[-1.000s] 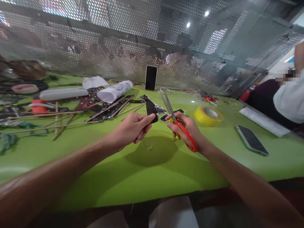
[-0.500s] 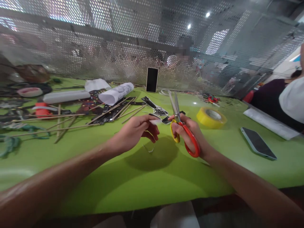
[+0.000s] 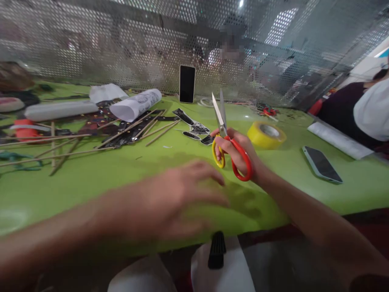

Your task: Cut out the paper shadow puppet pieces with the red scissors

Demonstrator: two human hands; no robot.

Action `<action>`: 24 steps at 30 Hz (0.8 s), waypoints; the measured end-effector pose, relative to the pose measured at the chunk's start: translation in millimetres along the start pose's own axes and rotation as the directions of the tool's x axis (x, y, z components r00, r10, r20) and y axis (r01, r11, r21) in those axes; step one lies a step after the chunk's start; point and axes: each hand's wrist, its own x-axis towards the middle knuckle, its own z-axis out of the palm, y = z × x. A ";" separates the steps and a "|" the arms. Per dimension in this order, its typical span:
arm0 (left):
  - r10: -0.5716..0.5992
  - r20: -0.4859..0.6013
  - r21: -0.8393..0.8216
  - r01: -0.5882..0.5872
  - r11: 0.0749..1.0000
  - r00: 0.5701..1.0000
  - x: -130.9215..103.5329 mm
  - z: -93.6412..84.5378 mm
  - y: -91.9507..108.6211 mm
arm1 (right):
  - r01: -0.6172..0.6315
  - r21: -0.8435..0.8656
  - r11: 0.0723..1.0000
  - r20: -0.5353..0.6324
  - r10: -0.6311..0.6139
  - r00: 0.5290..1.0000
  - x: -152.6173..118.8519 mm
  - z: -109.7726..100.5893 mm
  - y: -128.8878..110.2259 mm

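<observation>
My right hand grips scissors with one yellow and one red handle loop. Their blades point up and stand slightly apart. Blurred by motion, my left hand is over the near part of the table with its fingers apart, and nothing shows in it. Beyond the scissors lie black-and-white paper cutouts. A small white paper scrap rests on the green table. Below the table edge, a black ribbed piece appears over my white-clothed leg; whether it lies there or is in the air I cannot tell.
A yellow tape roll and a phone lie to the right. Thin wooden sticks, dark strips and rolled paper fill the left. Another phone stands against the perforated metal screen. Another person's white sleeve shows at right.
My left hand has come down and nearer; the white scrap is out of its fingers. The black ribbed piece has come into view below the table edge. My right hand still holds the scissors.
</observation>
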 end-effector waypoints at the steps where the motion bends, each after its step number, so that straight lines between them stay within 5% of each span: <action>1: 0.121 0.104 0.119 -0.133 0.984 0.987 -6.0 15.4 7.8 | -0.005 0.007 1.000 0.006 0.005 1.000 1.3 -1.3 0.9; 3: 0.162 0.098 0.257 -0.183 0.949 0.982 -28.2 59.2 16.7 | -0.004 0.034 0.999 0.004 0.004 1.000 3.2 -3.2 2.6; 6: 0.114 0.196 0.084 -0.133 0.988 0.974 -81.1 144.2 16.9 | 0.020 0.055 0.998 -0.001 -0.020 1.000 4.3 -3.2 3.5; 7: 0.005 0.104 0.036 -0.009 0.999 0.995 -98.9 173.2 15.3 | 0.017 0.055 0.998 -0.004 -0.017 1.000 4.3 -2.7 2.9; 9: -0.167 0.108 0.060 0.161 0.985 0.980 -125.7 226.2 10.6 | -0.006 0.053 0.999 -0.012 0.007 1.000 3.7 -1.4 0.9; 12: -0.419 0.041 0.133 0.411 0.902 0.907 -138.3 285.7 1.2 | -0.038 0.056 0.998 -0.021 0.039 0.999 3.0 -0.3 -2.4; 17: -0.613 0.022 0.177 0.600 0.780 0.790 -138.2 332.3 -8.4 | -0.024 0.042 0.999 -0.016 0.025 1.000 3.7 -0.2 -1.0; 24: -0.614 0.114 0.202 0.587 0.784 0.781 -148.5 348.6 -30.8 | 0.021 0.013 1.000 0.002 -0.021 1.000 15.0 -18.0 3.3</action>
